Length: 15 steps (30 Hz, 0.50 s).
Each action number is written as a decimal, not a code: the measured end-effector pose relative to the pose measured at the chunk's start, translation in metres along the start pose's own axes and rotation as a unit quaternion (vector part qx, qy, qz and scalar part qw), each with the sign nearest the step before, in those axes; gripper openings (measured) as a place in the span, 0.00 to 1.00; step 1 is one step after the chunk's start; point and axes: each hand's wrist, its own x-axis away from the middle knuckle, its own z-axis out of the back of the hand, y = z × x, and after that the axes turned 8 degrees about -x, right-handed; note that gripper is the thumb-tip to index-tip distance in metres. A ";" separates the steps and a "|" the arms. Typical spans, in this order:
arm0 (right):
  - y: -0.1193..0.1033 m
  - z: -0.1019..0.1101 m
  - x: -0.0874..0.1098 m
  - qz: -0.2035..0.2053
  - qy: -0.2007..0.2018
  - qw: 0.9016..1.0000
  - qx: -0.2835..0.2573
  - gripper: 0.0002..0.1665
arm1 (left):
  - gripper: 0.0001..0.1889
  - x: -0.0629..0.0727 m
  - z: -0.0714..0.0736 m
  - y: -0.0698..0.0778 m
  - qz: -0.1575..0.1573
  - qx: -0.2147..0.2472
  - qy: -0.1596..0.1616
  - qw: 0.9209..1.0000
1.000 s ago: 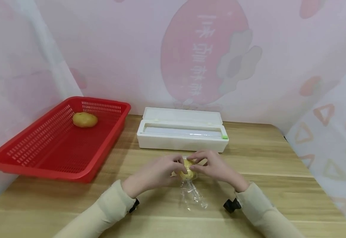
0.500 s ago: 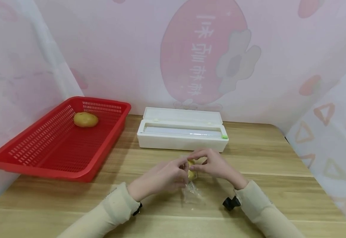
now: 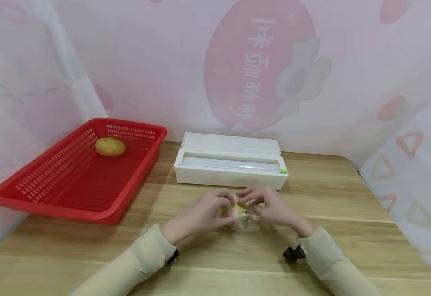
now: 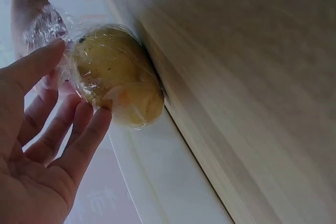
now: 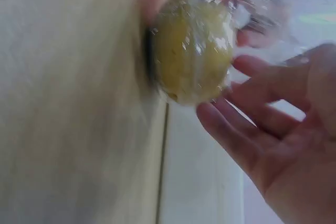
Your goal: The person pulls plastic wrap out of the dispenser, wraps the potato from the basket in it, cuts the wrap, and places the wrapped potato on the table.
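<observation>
Between my two hands a potato (image 3: 239, 210) rests on the wooden table, covered in clear plastic wrap. My left hand (image 3: 212, 211) holds its left side, with thumb and fingertips bent around the film-covered skin. From the right, my right hand (image 3: 272, 207) grips it with curved fingers. A loose, crumpled end of the plastic wrap (image 3: 248, 222) is gathered at the near side, by the right thumb. In the left wrist view the film lies tight and shiny over the potato (image 4: 115, 72), and the left thumb touches the bunched wrap (image 4: 47, 32).
Behind the hands stands a white cling film dispenser (image 3: 230, 176), lid raised, its roll (image 3: 230, 163) visible and a green slider at the right end. A red plastic basket (image 3: 113, 213) on the left contains another potato (image 3: 110, 146). A printed backdrop rises behind the table.
The tail of wrap that trailed toward the table's front is folded up against the potato. My left hand passed across the potato's front, then drew back left. The head view shifted slightly.
</observation>
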 end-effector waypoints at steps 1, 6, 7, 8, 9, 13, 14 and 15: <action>-0.001 0.002 0.002 0.002 -0.016 1.000 -0.013 0.26 | 0.13 0.000 0.000 0.000 0.009 0.004 0.001 1.000; -0.008 0.007 0.008 -0.017 -0.079 0.997 -0.020 0.23 | 0.15 -0.002 0.003 0.000 0.041 0.034 0.013 0.998; -0.009 0.006 0.008 -0.022 -0.077 0.997 -0.003 0.26 | 0.15 -0.002 0.003 0.000 0.044 0.039 0.016 0.998; -0.011 0.004 0.008 -0.025 -0.071 0.997 0.020 0.32 | 0.14 -0.002 0.003 0.000 0.045 0.043 0.019 0.998; -0.013 0.001 0.007 -0.028 -0.061 0.997 0.043 0.37 | 0.14 -0.002 0.003 0.000 0.045 0.045 0.021 0.998; -0.018 -0.015 0.003 -0.025 -0.001 0.992 0.124 0.45 | 0.14 -0.003 0.003 0.001 0.057 0.048 0.027 0.997; -0.019 -0.019 0.002 -0.021 0.015 0.990 0.139 0.46 | 0.14 -0.003 0.003 0.001 0.064 0.047 0.029 0.996; -0.019 -0.023 0.001 -0.018 0.029 0.988 0.150 0.47 | 0.15 -0.003 0.003 0.002 0.071 0.046 0.029 0.996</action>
